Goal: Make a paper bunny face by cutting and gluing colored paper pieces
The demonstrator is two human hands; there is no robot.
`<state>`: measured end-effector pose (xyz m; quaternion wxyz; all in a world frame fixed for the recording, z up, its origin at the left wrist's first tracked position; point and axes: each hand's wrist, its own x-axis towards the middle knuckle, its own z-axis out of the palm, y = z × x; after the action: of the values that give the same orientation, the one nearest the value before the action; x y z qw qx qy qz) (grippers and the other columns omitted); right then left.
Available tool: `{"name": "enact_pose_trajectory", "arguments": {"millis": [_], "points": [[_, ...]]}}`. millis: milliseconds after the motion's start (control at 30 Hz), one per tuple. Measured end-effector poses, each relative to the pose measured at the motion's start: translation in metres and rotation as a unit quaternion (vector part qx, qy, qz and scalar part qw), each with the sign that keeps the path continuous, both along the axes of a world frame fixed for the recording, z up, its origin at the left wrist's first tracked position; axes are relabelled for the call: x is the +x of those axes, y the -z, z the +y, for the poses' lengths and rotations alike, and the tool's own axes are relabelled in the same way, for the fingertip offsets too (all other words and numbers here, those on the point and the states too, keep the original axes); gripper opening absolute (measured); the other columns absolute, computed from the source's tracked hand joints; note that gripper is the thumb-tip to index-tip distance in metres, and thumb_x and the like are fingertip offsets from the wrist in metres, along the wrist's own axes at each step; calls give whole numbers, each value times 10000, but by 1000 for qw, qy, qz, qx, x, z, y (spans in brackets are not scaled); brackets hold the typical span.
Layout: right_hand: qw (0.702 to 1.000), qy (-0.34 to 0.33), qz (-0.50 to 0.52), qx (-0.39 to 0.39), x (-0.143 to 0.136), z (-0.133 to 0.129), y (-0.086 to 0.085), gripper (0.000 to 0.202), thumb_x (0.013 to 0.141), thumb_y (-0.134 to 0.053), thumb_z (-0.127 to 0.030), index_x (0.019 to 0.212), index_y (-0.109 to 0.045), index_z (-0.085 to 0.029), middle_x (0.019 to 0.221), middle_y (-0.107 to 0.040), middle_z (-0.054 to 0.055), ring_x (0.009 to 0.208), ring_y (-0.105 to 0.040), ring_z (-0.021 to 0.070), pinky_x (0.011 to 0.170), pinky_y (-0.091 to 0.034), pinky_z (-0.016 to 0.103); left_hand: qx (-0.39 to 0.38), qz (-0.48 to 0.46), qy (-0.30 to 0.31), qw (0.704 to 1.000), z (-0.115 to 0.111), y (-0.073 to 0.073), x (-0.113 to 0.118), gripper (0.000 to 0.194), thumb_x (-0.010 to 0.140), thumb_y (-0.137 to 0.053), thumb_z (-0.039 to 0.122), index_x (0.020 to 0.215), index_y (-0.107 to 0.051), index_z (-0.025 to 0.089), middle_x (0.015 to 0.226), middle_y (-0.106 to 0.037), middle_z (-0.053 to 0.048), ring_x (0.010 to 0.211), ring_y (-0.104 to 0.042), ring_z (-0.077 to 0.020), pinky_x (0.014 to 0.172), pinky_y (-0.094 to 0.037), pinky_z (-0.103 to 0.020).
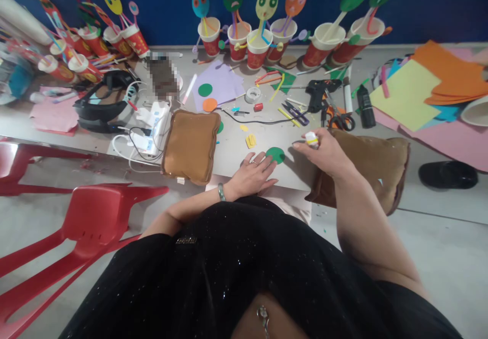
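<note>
My left hand (252,176) lies on the table with its fingers stretched out, and the fingertips touch the edge of a green paper circle (275,155). To the right, my right hand (328,152) is closed around a small white tube with a yellow band (311,139), held above the table; most of the tube is hidden by the hand. A small yellow paper piece (250,141) is just beyond my left hand. Farther back lie another green circle (205,90) and an orange circle (210,105) on purple paper (226,82).
Brown cushions (192,146) (373,168) lie either side. A glue gun (317,94), scissors (339,118) and a tape roll (253,95) lie behind my hands. Red paper cups (259,54) with paper figures line the wall. Coloured paper (407,95) is stacked right; a red chair (93,214) stands left.
</note>
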<state>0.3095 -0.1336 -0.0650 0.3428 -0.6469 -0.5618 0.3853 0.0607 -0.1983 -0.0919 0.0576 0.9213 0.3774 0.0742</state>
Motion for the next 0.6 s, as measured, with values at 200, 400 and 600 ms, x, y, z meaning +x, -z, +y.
{"name": "enact_pose_trajectory", "arguments": {"millis": [200,400,600], "points": [[997,-56,-30,-44,-6,-8,-10,223,847,-786,-169,944,-603,-252,760,-700,-12,689,-586,171,673,-449,312,-9,6,-2,1000,-1,-1,-1,567,1145,-386,475,1550,-621,155,1640,-585,-178,1505,-536,-329,1238,-386,-505],[996,-80,-35,25,-13,-14,-23,141,827,-788,-292,936,-726,-228,906,-801,43,805,-676,197,779,-533,323,-16,3,7,1000,-1,1,-2,571,1151,-370,481,1514,-639,131,1553,-648,-188,1487,-546,-332,1205,-396,-491],[995,-81,-34,42,-27,-21,-14,143,771,-803,-330,895,-774,-264,835,-791,20,717,-685,211,693,-575,337,-9,3,2,1000,0,-1,-1,582,1154,-339,488,1516,-630,137,1525,-658,-188,1467,-553,-330,1186,-403,-491]]}}
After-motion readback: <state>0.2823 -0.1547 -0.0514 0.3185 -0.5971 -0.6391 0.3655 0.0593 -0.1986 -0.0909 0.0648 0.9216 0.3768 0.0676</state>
